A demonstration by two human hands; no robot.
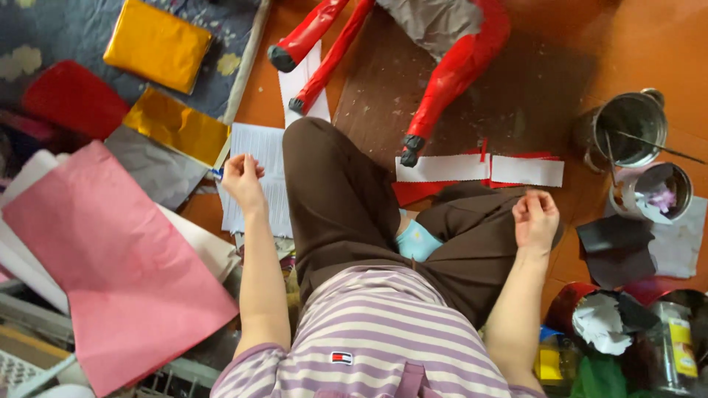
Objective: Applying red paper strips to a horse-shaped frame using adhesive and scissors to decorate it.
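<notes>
At the upper left, a flat rectangular package wrapped in shiny gold foil lies on a dark blue patterned cloth. Just below it, a second gold foil-wrapped packet sits tilted, its lower edge against grey paper. At the lower right corner stands a metal can with a yellow and red label wrapped round its side; the print is too small to make out. Near it, at the bottom edge, a small yellow package with a blue top shows beside the person's arm, partly hidden. On the striped shirt there is a tiny rectangular sewn label in red, white and blue.
</notes>
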